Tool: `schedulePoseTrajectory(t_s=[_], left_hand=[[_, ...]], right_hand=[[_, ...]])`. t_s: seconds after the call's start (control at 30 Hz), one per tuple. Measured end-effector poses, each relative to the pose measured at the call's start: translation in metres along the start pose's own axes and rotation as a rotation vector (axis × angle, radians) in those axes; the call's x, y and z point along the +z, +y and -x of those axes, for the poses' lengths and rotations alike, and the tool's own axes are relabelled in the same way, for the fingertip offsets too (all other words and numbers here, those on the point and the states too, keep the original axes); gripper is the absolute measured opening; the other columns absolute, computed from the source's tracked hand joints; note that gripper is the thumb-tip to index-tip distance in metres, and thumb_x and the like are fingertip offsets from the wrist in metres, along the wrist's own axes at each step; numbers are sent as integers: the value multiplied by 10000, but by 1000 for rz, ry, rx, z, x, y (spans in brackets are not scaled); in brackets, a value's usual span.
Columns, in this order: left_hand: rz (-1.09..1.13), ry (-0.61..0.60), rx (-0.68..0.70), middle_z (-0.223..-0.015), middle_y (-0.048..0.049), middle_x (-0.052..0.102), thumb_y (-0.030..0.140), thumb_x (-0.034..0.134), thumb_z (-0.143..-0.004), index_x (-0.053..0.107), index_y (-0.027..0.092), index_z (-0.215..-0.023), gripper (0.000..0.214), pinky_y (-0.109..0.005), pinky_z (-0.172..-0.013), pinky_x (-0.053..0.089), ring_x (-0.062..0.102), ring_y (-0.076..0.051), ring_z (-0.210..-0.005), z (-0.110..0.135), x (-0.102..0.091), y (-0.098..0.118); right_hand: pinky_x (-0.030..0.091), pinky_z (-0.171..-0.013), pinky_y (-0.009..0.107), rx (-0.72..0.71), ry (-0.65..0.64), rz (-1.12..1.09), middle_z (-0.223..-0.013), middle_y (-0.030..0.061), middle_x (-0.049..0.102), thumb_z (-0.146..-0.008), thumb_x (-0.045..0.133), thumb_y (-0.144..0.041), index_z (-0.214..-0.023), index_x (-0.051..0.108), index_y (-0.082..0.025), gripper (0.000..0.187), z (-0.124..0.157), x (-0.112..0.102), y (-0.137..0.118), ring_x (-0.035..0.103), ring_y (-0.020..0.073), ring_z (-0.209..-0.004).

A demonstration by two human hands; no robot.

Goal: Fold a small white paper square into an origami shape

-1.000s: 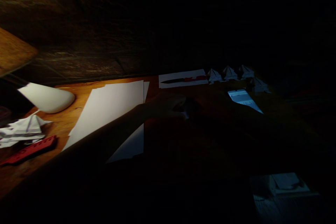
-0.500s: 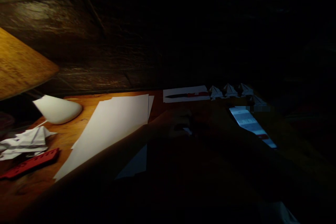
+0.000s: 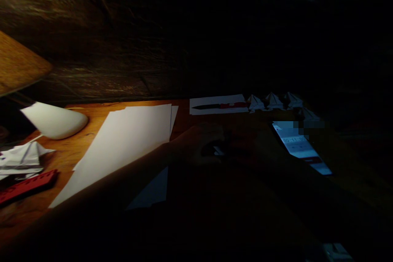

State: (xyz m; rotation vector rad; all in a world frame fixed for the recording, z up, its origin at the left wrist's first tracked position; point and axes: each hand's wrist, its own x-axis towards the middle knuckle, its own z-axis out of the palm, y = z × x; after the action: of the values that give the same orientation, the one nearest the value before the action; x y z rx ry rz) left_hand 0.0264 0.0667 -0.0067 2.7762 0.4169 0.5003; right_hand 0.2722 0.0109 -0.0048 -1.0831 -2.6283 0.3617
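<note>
My left hand [image 3: 201, 143] is over the middle of the table, its fingers curled around a small piece of white paper [image 3: 218, 151]. Only a pale bit of that paper shows; the rest is lost in shadow. Close against it lies my right hand [image 3: 245, 145], so dark that its fingers cannot be made out. Left of the hands is a stack of white paper sheets [image 3: 132, 131], partly covered by my left forearm. Beyond the hands, a knife [image 3: 221, 106] with a red handle rests on a white sheet [image 3: 196, 101].
Several folded paper pieces [image 3: 274, 101] stand at the back right. A lit phone [image 3: 302, 147] lies right of my hands. On the left are a lamp with a yellowish shade [image 3: 21, 65] and white base [image 3: 61, 120], crumpled paper [image 3: 24, 157] and a red notched object [image 3: 30, 186].
The camera view has turned slightly right, so the lamp and sheets sit further left. My hands remain together around the small paper, with little visible movement.
</note>
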Motion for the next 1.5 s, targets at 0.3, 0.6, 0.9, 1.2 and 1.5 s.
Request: schedulePoseTrajectory(t_s=[0.3,0.6,0.9,1.2,1.5], left_hand=[[-57,24,-33,-1099,-110,625,505,746,-792,612,180,-1085,458,-408,-876,504,592,-262,-1003,0,3,-1],[345,357,-301,-825,-29,664,279,620,-889,649,171,-870,114,-280,-691,480,611,-146,-768,-12,5,23],[872,425,-629,-640,20,544,399,710,-756,612,149,-739,269,-203,-515,365,492,-90,-584,-17,18,37],[1001,453,-658,-674,6,591,404,736,-745,659,142,-825,285,-203,-513,390,530,-92,-588,-18,25,36],[1058,416,-681,-625,16,564,370,719,-739,626,140,-692,253,-205,-519,371,499,-80,-563,-16,23,35]], right_hand=[[499,-796,324,8,100,-58,-1146,60,689,-896,610,-230,-1083,727,-232,221,-1,5,6,665,202,-945],[541,-813,346,316,421,-513,-1010,35,755,-916,646,-406,-1072,712,-258,225,0,-5,-15,701,223,-940],[514,-592,282,488,402,-908,-782,26,722,-789,762,-447,-839,704,-204,255,-4,-2,-18,668,185,-696],[411,-514,233,537,375,-1072,-675,-2,652,-748,806,-474,-737,670,-175,328,-5,4,-11,566,123,-580],[461,-584,262,507,357,-1026,-751,21,673,-741,795,-412,-785,681,-167,274,-8,1,-17,597,143,-653]])
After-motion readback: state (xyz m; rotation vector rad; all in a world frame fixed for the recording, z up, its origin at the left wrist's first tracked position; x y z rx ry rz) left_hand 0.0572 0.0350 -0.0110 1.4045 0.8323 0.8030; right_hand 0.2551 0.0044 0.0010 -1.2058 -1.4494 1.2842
